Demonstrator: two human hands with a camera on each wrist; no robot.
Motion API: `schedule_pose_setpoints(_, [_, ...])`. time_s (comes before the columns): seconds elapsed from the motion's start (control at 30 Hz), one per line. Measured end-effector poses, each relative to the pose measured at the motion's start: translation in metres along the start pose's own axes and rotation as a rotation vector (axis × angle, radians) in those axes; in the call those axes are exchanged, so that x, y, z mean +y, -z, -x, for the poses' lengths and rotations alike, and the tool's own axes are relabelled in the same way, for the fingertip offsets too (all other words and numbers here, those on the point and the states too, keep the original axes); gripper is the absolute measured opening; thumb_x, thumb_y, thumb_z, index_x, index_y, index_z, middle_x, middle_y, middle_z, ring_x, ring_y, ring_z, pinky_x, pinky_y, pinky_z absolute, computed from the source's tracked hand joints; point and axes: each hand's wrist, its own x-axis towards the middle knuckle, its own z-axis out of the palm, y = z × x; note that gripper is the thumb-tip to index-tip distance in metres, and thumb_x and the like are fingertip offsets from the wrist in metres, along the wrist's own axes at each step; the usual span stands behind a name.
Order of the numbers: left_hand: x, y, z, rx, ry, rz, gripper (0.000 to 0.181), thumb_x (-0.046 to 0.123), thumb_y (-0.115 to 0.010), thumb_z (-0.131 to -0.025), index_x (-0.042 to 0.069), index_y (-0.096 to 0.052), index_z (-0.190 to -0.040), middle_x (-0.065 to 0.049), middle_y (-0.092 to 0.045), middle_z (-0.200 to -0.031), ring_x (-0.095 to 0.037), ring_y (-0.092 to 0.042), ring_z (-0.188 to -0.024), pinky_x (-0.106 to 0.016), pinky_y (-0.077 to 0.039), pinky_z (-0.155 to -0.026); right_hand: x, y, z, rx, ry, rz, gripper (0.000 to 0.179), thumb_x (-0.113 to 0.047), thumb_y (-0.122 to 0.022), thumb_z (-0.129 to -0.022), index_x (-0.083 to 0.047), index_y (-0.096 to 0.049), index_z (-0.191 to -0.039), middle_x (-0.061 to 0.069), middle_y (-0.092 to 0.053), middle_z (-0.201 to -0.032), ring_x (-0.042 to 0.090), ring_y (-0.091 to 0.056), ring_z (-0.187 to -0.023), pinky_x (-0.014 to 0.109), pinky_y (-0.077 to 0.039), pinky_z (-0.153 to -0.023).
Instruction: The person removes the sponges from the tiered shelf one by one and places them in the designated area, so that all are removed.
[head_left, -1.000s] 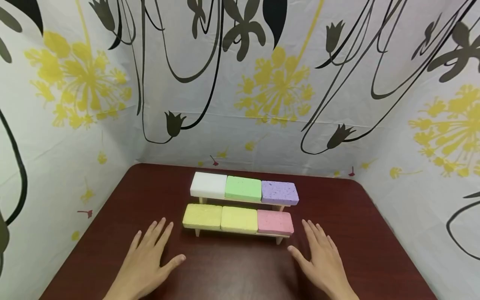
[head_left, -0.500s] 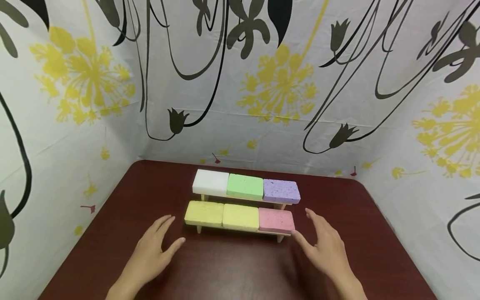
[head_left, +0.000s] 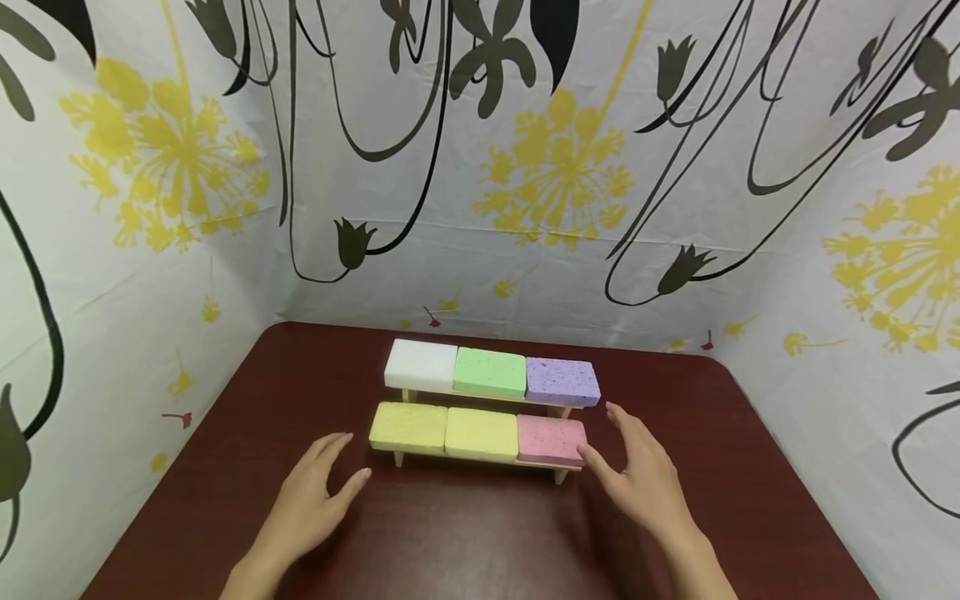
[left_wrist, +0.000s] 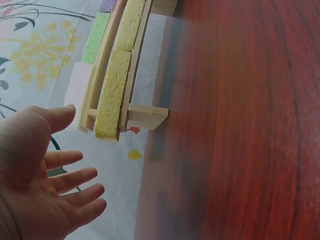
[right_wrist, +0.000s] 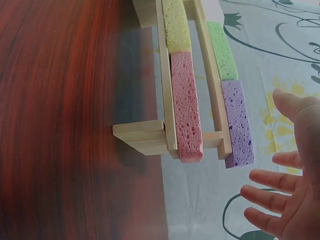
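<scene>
Several rectangular sponges lie in two rows on low wooden stands with legs. In front are a dull yellow sponge (head_left: 407, 427), a paler yellow sponge (head_left: 481, 434) and a pink sponge (head_left: 550, 439); behind them lie a white block (head_left: 422, 364), a green sponge (head_left: 490, 372) and a purple sponge (head_left: 562, 381). The front stand's leg (right_wrist: 142, 135) shows in the right wrist view. My left hand (head_left: 307, 500), fingers loosely bent and apart, is just left of the rows, holding nothing. On the right side, my right hand (head_left: 645, 475) has its thumb tip overlapping the pink sponge's edge.
A dark red-brown wooden table (head_left: 480, 533) bears the stands. Around its back and sides hangs a white cloth (head_left: 465, 192) printed with yellow flowers and dark vines.
Both hands have turned from flat, palm-down with spread fingers to palms facing inward. My right hand has come slightly forward toward the pink sponge. The sponges have stayed in place.
</scene>
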Motion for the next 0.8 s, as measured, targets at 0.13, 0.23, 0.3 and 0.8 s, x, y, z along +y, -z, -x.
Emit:
schedule_pose_setpoints(0.13, [-0.002,-0.003,-0.002,-0.003,0.032,0.078,0.058,0.038,-0.064,-0.101,-0.001,-0.053,-0.142,-0.021,-0.052,-0.144,-0.045,-0.048,-0.133,-0.066,-0.041,-0.102,0.003,-0.003,-0.005,0.019,0.010,-0.057,0.071,-0.031,-0.080,-0.088,0.003,-0.049,-0.142,0.021,-0.057,-0.136,0.039,-0.056,-0.122,0.062,-0.045,-0.095])
schedule_pose_setpoints(0.23, [-0.004,-0.005,-0.003,-0.019,0.073,0.143,0.056,0.037,-0.062,-0.102,0.000,-0.052,-0.143,-0.020,-0.053,-0.143,-0.043,-0.050,-0.131,-0.060,-0.044,-0.103,0.005,-0.005,-0.008,0.027,-0.008,-0.113,0.071,-0.028,-0.080,-0.089,0.005,-0.047,-0.143,0.023,-0.054,-0.137,0.040,-0.055,-0.122,0.060,-0.047,-0.095])
schedule_pose_setpoints(0.3, [-0.005,-0.006,-0.005,-0.039,0.109,0.200,0.055,0.035,-0.059,-0.104,0.000,-0.050,-0.145,-0.019,-0.053,-0.144,-0.040,-0.052,-0.131,-0.055,-0.045,-0.104,0.006,-0.006,-0.010,0.030,-0.035,-0.159,0.071,-0.026,-0.079,-0.089,0.005,-0.046,-0.144,0.025,-0.054,-0.136,0.041,-0.056,-0.121,0.059,-0.050,-0.094])
schedule_pose_setpoints(0.8, [-0.012,-0.011,-0.011,-0.165,0.346,0.380,0.049,0.028,-0.044,-0.110,0.002,-0.041,-0.152,-0.022,-0.048,-0.149,-0.041,-0.048,-0.136,-0.060,-0.040,-0.107,0.021,-0.013,-0.021,-0.037,-0.223,-0.410,0.071,-0.023,-0.076,-0.093,0.001,-0.039,-0.149,0.026,-0.052,-0.141,0.042,-0.053,-0.130,0.049,-0.045,-0.104])
